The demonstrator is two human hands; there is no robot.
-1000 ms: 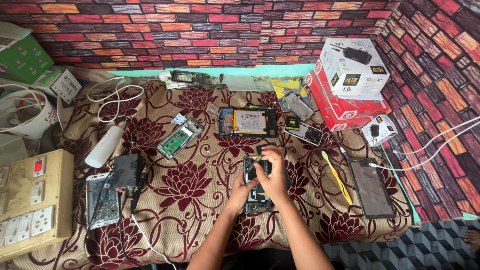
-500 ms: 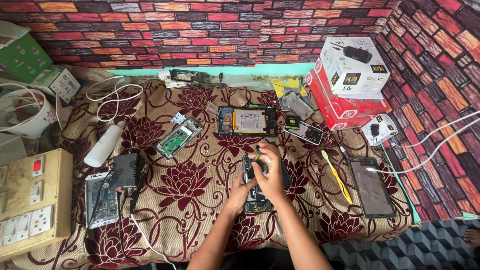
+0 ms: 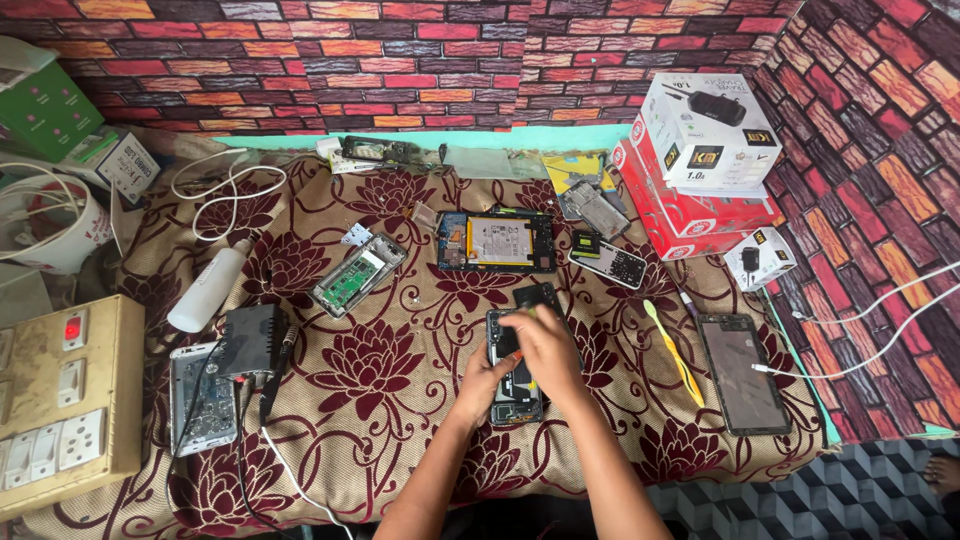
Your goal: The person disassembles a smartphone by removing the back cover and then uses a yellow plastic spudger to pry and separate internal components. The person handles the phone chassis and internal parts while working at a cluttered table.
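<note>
Presently | left hand (image 3: 487, 380) grips opened phone (image 3: 512, 375), steadying it on floral cloth (image 3: 400, 400) | right hand (image 3: 545, 345) pinches small part over it.

Just the one camera here, worn on the person's head, looking steeply down and forward at the cloth (image 3: 400, 420), with the brick wall (image 3: 400, 60) along the top. Both forearms enter from the bottom edge, fairly close.
</note>
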